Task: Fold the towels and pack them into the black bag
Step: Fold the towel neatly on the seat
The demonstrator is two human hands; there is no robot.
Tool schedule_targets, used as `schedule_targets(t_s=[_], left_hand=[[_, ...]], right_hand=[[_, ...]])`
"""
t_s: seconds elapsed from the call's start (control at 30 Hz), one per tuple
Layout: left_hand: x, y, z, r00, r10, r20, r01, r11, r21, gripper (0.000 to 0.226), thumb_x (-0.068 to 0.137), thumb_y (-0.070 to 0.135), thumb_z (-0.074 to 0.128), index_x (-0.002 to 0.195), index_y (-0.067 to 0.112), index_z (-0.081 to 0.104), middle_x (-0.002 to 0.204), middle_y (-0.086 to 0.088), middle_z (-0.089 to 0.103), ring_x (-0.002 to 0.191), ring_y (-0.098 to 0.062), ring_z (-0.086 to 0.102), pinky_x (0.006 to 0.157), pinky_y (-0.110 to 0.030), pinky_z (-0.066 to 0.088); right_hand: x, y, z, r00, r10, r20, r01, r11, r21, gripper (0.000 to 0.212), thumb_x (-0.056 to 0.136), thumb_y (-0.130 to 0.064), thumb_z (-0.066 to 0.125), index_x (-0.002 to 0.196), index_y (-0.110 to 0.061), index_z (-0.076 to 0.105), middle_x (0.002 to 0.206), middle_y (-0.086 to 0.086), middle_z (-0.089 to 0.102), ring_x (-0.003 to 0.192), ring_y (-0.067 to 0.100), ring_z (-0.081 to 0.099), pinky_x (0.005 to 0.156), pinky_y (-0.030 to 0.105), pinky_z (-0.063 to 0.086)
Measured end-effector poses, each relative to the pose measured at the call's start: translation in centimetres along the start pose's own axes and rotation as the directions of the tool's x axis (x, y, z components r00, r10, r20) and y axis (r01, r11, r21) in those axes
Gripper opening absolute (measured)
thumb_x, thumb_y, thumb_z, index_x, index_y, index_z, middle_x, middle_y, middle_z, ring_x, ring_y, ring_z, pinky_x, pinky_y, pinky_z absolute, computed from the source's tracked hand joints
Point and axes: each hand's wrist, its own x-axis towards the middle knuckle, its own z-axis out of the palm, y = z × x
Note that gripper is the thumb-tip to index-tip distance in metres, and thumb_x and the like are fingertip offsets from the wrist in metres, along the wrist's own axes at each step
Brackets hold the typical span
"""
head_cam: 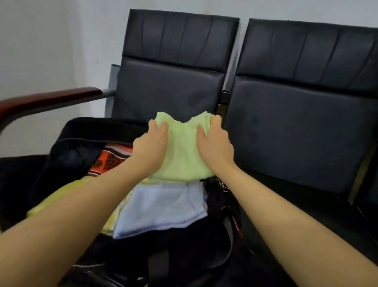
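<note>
Nearest, the black bag (73, 147) lies open on the left chair seat (16, 174), a pale blue towel (161, 212) and a yellow towel (48, 202) folded in its mouth and a patterned orange towel (109, 159) further in at 10 o'clock. Beyond them, the left hand (151, 143) and right hand (215, 143) each pinch a far corner of the folded green towel (182, 152), fingers curled into the cloth. If either pinch slips, the fold could fall open and snag the zip edge.
</note>
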Motion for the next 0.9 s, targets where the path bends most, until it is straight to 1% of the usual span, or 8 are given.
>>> schedule_targets(t_s=[0.3, 0.4, 0.5, 0.6, 0.67, 0.73, 0.8, 0.9], left_hand=[[4.5, -13.9, 5.6, 0.998, -0.047, 0.048, 0.044, 0.997, 0.071, 0.036, 0.093, 0.006, 0.042, 0.127, 0.008, 0.032, 0.103, -0.009, 0.033, 0.053, -0.021, 0.036, 0.047, -0.034, 0.029], [5.6, -16.2, 7.4, 0.997, -0.049, 0.06, 0.037, 0.982, 0.183, 0.048, 0.094, 0.008, 0.042, 0.14, 0.01, 0.026, 0.11, -0.011, 0.037, 0.06, -0.02, 0.038, 0.048, -0.032, 0.027], [6.0, -18.3, 9.7, 0.994, -0.048, 0.097, 0.019, 0.961, 0.274, 0.057, 0.093, 0.007, 0.042, 0.146, 0.011, 0.022, 0.112, -0.015, 0.041, 0.074, -0.026, 0.046, 0.059, -0.034, 0.033], [5.7, -19.8, 12.2, 0.993, 0.098, -0.058, -0.063, 0.895, 0.442, 0.056, 0.074, 0.005, 0.067, 0.128, 0.0, 0.053, 0.1, -0.018, 0.049, 0.077, -0.031, 0.049, 0.065, -0.039, 0.041], [5.9, -19.8, 13.0, 0.963, 0.24, -0.124, -0.123, 0.797, 0.591, 0.036, 0.065, 0.007, 0.07, 0.101, 0.0, 0.068, 0.102, -0.015, 0.045, 0.08, -0.028, 0.042, 0.069, -0.037, 0.036], [6.2, -19.6, 13.2, 0.934, 0.335, -0.124, -0.18, 0.741, 0.647, 0.03, 0.072, 0.009, 0.06, 0.1, 0.003, 0.068, 0.111, -0.014, 0.041, 0.093, -0.029, 0.041, 0.078, -0.037, 0.036], [6.4, -19.6, 13.6, 0.937, 0.341, -0.072, -0.223, 0.745, 0.629, 0.037, 0.078, 0.011, 0.056, 0.114, 0.008, 0.062, 0.122, -0.013, 0.049, 0.11, -0.033, 0.049, 0.089, -0.044, 0.042], [6.0, -19.9, 13.7, 0.979, 0.204, -0.022, -0.15, 0.784, 0.603, 0.055, 0.08, 0.026, 0.067, 0.132, 0.012, 0.054, 0.142, -0.011, 0.046, 0.131, -0.033, 0.043, 0.104, -0.055, 0.035]], right_hand=[[4.2, -3.7, 14.8, 0.983, 0.023, 0.181, -0.059, 0.979, 0.197, 0.022, 0.098, -0.016, 0.041, 0.115, -0.007, 0.033, 0.104, 0.013, 0.055, 0.086, 0.032, 0.058, 0.063, 0.036, 0.042], [4.6, -3.4, 19.2, 0.975, 0.052, 0.215, -0.103, 0.967, 0.233, 0.024, 0.1, -0.017, 0.04, 0.119, -0.005, 0.032, 0.098, 0.011, 0.053, 0.084, 0.028, 0.056, 0.065, 0.034, 0.041], [4.5, -2.5, 23.1, 0.936, 0.149, 0.32, -0.213, 0.962, 0.174, 0.037, 0.099, -0.015, 0.038, 0.133, -0.005, 0.027, 0.115, 0.013, 0.054, 0.099, 0.029, 0.056, 0.078, 0.036, 0.042], [4.5, -1.8, 25.4, 0.902, 0.205, 0.38, -0.251, 0.965, 0.076, 0.052, 0.093, -0.008, 0.04, 0.141, -0.012, 0.019, 0.122, 0.01, 0.056, 0.098, 0.031, 0.058, 0.074, 0.037, 0.043], [4.2, -1.5, 26.1, 0.965, 0.077, 0.251, -0.068, 0.997, -0.045, 0.061, 0.087, -0.005, 0.05, 0.142, -0.01, 0.025, 0.121, 0.011, 0.054, 0.096, 0.031, 0.057, 0.071, 0.035, 0.042], [4.3, -0.7, 26.8, 0.973, -0.229, -0.028, 0.208, 0.924, -0.321, 0.067, 0.074, -0.008, 0.063, 0.136, -0.006, 0.038, 0.115, 0.01, 0.053, 0.086, 0.027, 0.056, 0.07, 0.034, 0.045], [4.8, 0.0, 27.1, 0.845, -0.519, -0.129, 0.399, 0.773, -0.493, 0.06, 0.076, -0.008, 0.051, 0.135, -0.013, 0.039, 0.119, 0.008, 0.047, 0.088, 0.026, 0.053, 0.074, 0.034, 0.044], [5.3, 0.2, 27.0, 0.61, -0.79, -0.064, 0.666, 0.555, -0.499, 0.051, 0.08, -0.002, 0.035, 0.124, -0.023, 0.048, 0.126, 0.006, 0.049, 0.106, 0.029, 0.049, 0.087, 0.04, 0.037]])
